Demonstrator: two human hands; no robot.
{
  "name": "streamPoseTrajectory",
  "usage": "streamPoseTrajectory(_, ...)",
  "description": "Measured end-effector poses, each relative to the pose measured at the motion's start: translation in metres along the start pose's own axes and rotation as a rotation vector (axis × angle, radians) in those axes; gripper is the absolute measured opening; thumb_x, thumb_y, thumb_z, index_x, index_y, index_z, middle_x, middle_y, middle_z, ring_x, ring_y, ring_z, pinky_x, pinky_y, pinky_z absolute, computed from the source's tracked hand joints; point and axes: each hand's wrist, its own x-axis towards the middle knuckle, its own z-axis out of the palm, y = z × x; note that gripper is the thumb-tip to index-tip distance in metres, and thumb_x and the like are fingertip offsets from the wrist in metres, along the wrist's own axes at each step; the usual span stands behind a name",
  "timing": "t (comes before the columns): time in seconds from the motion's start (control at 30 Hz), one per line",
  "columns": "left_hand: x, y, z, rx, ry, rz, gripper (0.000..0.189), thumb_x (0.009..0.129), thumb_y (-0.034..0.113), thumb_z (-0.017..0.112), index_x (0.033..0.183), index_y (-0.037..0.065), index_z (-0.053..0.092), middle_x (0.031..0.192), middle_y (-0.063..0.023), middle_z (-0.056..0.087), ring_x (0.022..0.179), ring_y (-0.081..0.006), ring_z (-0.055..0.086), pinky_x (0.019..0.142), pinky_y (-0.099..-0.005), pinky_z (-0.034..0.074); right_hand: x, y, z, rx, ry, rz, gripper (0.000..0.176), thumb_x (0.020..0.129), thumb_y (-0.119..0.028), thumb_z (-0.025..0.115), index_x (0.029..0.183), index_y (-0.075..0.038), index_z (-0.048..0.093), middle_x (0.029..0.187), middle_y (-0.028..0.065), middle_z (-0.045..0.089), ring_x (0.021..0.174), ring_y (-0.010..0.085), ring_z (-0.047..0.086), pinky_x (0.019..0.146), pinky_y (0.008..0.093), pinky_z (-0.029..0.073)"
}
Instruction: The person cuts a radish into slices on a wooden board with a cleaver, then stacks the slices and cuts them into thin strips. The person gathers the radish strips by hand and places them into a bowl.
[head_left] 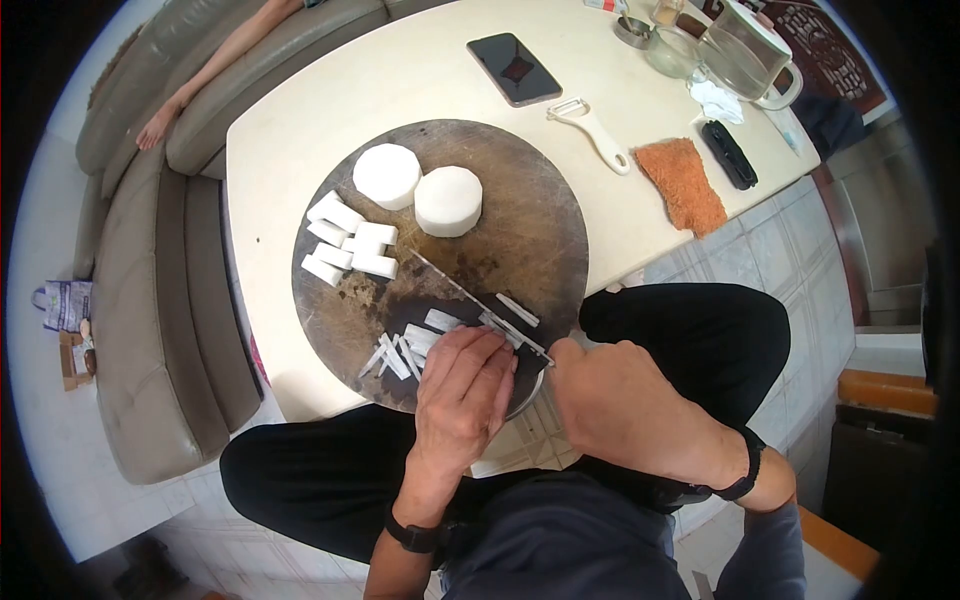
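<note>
On a round, dark-stained cutting board (520, 190) lie pieces of white radish. My right hand (635, 408) is closed around the handle of a knife (465, 295), whose thin blade, seen edge-on, slants across the board's near part. Just left of the blade, my left hand (462, 390) presses curled fingers down on a white radish piece (490, 322), mostly hidden beneath them. Thin radish sticks (398, 357) are scattered left of that hand, and one cut strip (517, 310) rests right of the blade. Two thick radish rounds (388, 176) and several short blocks (355, 240) sit farther back.
The cream table (270, 150) also bears a phone (514, 69), a peeler (590, 135), an orange cloth (682, 186), a black case (729, 155) and a glass pitcher (742, 50). At the left, another person's leg (225, 70) extends along a grey sofa (150, 330).
</note>
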Motion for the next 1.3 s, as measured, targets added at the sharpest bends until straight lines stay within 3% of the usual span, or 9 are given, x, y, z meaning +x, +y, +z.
streamPoseTrajectory(0.57,0.000,-0.001,0.001,0.001,-0.005,-0.012,0.022,0.065,-0.005,0.075,0.086,-0.004,0.067,0.094,-0.0117,0.064,0.093,-0.0292,0.062,0.085,-0.0424,0.052,-0.015,-0.001,-0.016,0.113,-0.159,0.105,0.013,0.074,0.000,0.059,0.077,0.005,0.047,0.056,0.0236,0.055,0.054,0.0422,0.060,0.049,0.0456,0.048)
streamPoseTrajectory(0.67,0.000,-0.002,0.001,-0.001,-0.007,-0.007,0.022,0.065,-0.005,0.075,0.086,-0.004,0.067,0.094,-0.0116,0.064,0.093,-0.0294,0.062,0.085,-0.0424,0.052,-0.004,0.005,-0.007,0.138,-0.092,0.050,0.013,0.074,0.000,0.059,0.078,0.005,0.048,0.060,0.0244,0.057,0.057,0.0414,0.062,0.051,0.0457,0.048)
streamPoseTrajectory(0.73,0.000,-0.001,0.001,0.004,-0.013,-0.007,0.022,0.065,-0.005,0.075,0.086,-0.003,0.067,0.094,-0.0116,0.064,0.094,-0.0294,0.062,0.084,-0.0424,0.052,0.005,0.006,0.001,0.066,-0.008,-0.021,0.012,0.085,-0.006,0.055,0.079,0.004,0.050,0.058,0.0185,0.050,0.053,0.0382,0.055,0.050,0.0434,0.043)
streamPoseTrajectory(0.83,0.000,-0.001,0.001,0.005,-0.021,-0.012,0.022,0.065,-0.005,0.075,0.086,-0.003,0.067,0.095,-0.0116,0.063,0.094,-0.0295,0.061,0.084,-0.0425,0.052,0.013,0.008,0.002,0.075,0.022,0.001,0.013,0.086,-0.007,0.056,0.080,0.003,0.050,0.060,0.0185,0.051,0.054,0.0385,0.055,0.051,0.0435,0.043)
streamPoseTrajectory(0.87,0.000,-0.001,0.002,0.002,-0.008,-0.012,0.023,0.065,-0.007,0.075,0.086,-0.003,0.066,0.094,-0.0122,0.064,0.092,-0.0306,0.062,0.082,-0.0415,0.051,0.013,0.009,0.003,0.076,0.027,0.000,0.013,0.086,-0.007,0.056,0.080,0.003,0.050,0.060,0.0185,0.051,0.054,0.0385,0.055,0.051,0.0435,0.043)
streamPoseTrajectory(0.93,0.000,0.000,0.002,-0.001,0.008,-0.015,0.023,0.066,-0.008,0.074,0.086,-0.002,0.066,0.092,-0.0127,0.064,0.091,-0.0316,0.062,0.080,-0.0404,0.051,0.011,0.014,0.004,0.080,0.120,-0.064,0.011,0.074,-0.002,0.059,0.077,0.004,0.050,0.062,0.0235,0.058,0.055,0.0395,0.061,0.053,0.0453,0.047)
streamPoseTrajectory(1.3,-0.001,-0.002,0.003,-0.001,0.017,-0.004,0.024,0.064,-0.009,0.075,0.085,-0.002,0.066,0.092,-0.0127,0.064,0.090,-0.0317,0.063,0.080,-0.0396,0.051,-0.010,0.004,-0.014,0.194,-0.076,0.075,0.012,0.075,-0.001,0.058,0.077,0.003,0.047,0.057,0.0234,0.054,0.057,0.0407,0.060,0.053,0.0449,0.046)
